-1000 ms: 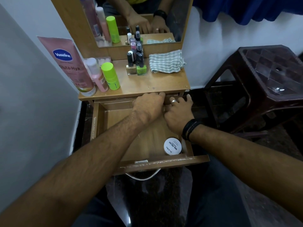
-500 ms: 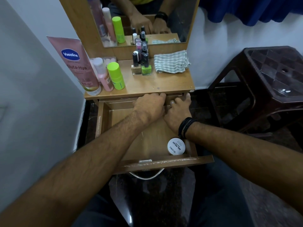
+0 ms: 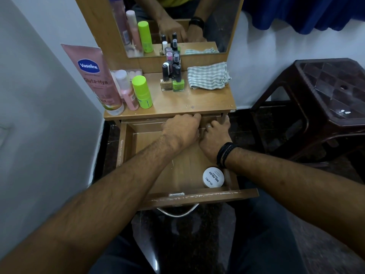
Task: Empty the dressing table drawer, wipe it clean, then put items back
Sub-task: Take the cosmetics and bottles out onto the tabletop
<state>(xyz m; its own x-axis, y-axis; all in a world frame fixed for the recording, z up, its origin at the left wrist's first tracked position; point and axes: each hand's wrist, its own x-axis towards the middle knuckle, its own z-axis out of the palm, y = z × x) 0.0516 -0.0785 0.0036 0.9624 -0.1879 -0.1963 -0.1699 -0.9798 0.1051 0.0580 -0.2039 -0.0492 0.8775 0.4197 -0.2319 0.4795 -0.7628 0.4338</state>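
The wooden drawer (image 3: 158, 175) is pulled out below the dressing table top (image 3: 189, 104). Both my hands reach to its back edge, side by side and touching. My left hand (image 3: 181, 128) has its fingers curled at the tabletop's front edge. My right hand (image 3: 214, 135), with a ring and black wristbands, has its fingertips under the top. What the fingers hold, if anything, is hidden. A white round nail polish jar (image 3: 213, 177) lies in the drawer's front right corner. A folded checked cloth (image 3: 207, 76) rests on the top at the right.
On the top stand a pink Vaseline tube (image 3: 94, 76), a pink bottle (image 3: 126, 89), a green bottle (image 3: 141, 91) and several nail polish bottles (image 3: 171, 78) before the mirror (image 3: 177, 26). A white wall is close at left. A dark brown plastic stool (image 3: 325, 95) stands at right.
Both hands stay at the back of the drawer; the right hand has shifted slightly further in. The jar has not moved.
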